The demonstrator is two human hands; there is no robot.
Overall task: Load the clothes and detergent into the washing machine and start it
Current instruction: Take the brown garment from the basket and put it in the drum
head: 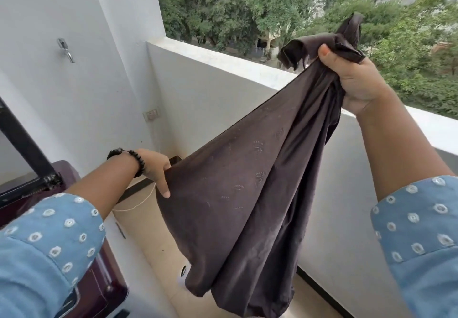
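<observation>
Loading step under way. Right hand point(357, 79) was clenched on the bunched top of a dark garment point(247, 193); left hand point(157, 169) pinched its edge lower down. Maroon washing machine point(104, 283) sat below the left hand. Next: likely swing cloth left, lower it in.

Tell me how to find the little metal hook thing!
Start at the big white wall on the left, above the maroon washing machine. High up on it sits the metal hook, alone on bare paint. It is shiny and silver, unlike the flat pale switch plate lower down near the corner.
</observation>
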